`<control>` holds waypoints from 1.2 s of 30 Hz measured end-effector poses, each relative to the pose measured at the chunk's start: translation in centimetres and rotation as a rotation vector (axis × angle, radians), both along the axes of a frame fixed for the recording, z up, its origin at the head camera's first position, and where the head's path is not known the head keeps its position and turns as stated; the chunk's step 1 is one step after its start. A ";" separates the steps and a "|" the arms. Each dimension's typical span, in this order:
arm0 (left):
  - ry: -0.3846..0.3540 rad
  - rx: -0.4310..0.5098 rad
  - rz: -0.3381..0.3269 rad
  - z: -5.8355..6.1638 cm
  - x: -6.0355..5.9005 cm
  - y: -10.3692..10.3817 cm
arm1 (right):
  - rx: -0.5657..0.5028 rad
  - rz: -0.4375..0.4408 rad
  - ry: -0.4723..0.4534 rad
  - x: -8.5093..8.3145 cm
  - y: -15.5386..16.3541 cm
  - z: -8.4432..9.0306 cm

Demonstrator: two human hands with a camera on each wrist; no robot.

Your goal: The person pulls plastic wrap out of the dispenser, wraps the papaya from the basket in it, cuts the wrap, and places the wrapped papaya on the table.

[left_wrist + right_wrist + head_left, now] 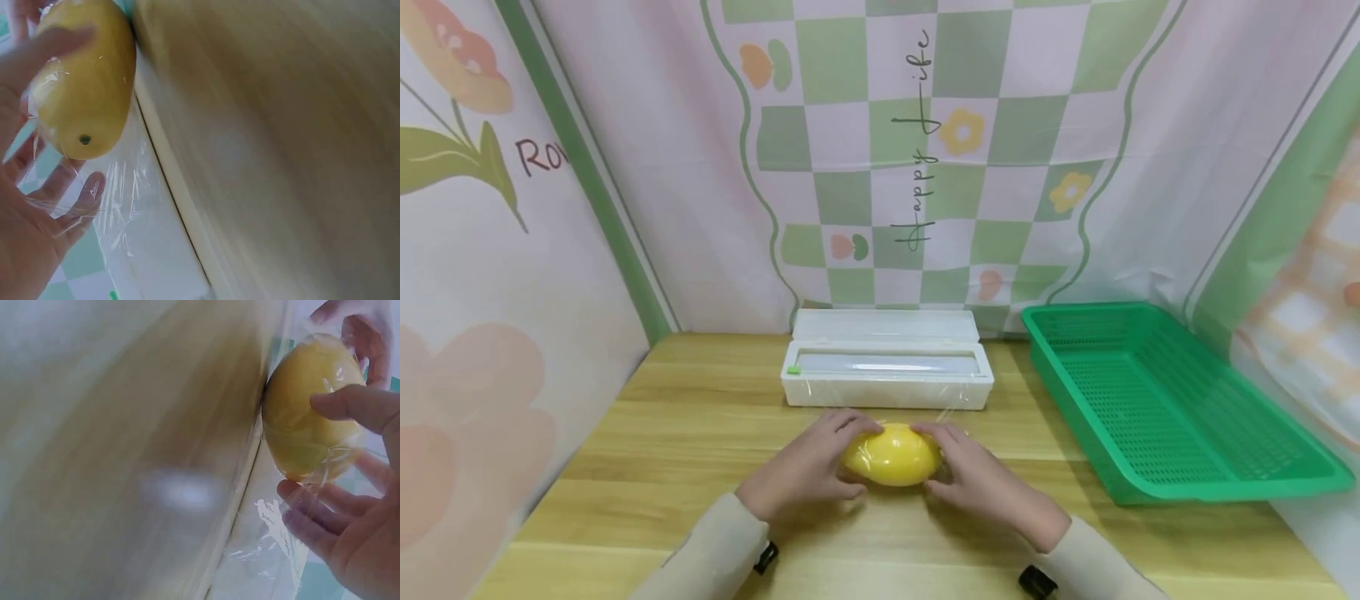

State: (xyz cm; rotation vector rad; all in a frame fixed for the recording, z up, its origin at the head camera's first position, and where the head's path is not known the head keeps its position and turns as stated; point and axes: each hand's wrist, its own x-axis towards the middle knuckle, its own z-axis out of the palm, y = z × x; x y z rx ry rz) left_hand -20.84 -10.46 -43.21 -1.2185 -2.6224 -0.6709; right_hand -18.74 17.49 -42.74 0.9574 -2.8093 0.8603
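Observation:
A smooth yellow oval fruit lies crosswise between the two hands, with shiny clear cling film over it. One end, seen in the left wrist view, has a small dark green spot; its exact kind is unclear. My left hand holds the fruit's left end, thumb on the near side and fingers on the far side. At the opposite end my right hand grips likewise, its thumb against the skin in the right wrist view. Behind them, an open white cling film box contains a roll; film stretches from its front toward the fruit.
A green plastic basket with perforated walls stands at the right of the wooden table. The cling film box has its lid raised against the back. Patterned cloth hangs behind and on both sides.

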 end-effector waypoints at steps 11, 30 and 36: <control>-0.004 -0.020 0.101 0.6 0.3 0.3 | 0.103 -0.114 0.128 0.1 -1.3 0.5; -0.114 -0.049 0.169 0.8 -1.1 1.1 | 0.192 -0.211 0.162 -1.9 -2.6 0.5; -0.146 -0.029 0.145 0.6 -2.1 1.1 | 0.116 -0.205 0.069 -2.8 -2.4 0.5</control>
